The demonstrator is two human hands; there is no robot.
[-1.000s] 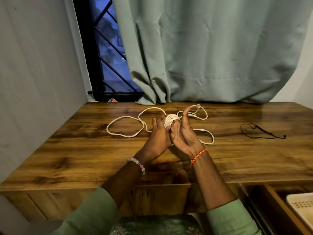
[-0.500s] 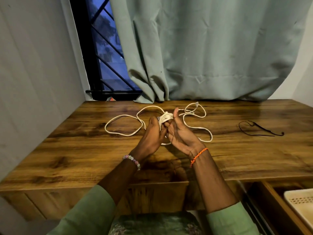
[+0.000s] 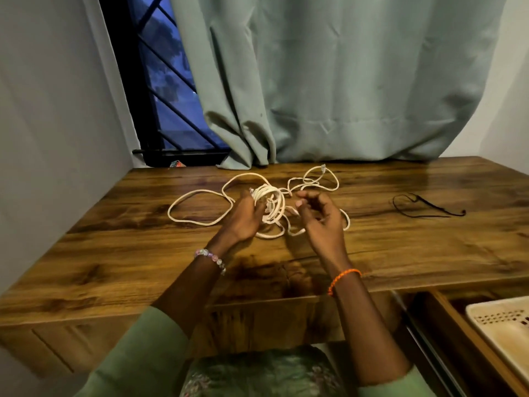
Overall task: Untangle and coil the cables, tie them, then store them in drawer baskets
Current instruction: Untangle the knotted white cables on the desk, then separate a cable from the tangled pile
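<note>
A long white cable (image 3: 197, 191) sprawls in loose loops over the middle of the wooden desk (image 3: 114, 253). Part of it is wound into a small coil (image 3: 272, 196), and my left hand (image 3: 243, 217) grips that coil from the left, just above the desk. My right hand (image 3: 323, 224) is just to the right of the coil with its fingers curled, pinching a short strand that runs out of the coil. One clear plug end of the cable (image 3: 323, 167) lies at the back. A thin black cable (image 3: 423, 214) lies by itself on the right of the desk.
An open drawer (image 3: 429, 325) under the desk's right front holds a cream perforated basket (image 3: 503, 330). A green curtain (image 3: 343, 96) hangs behind the desk, touching its back edge. A barred window sits at the back left, and a wall runs along the left.
My hands have come apart: the right hand slid off the coil to the right, drawing a strand. The coil has loosened and dropped lower, still in my left hand.
</note>
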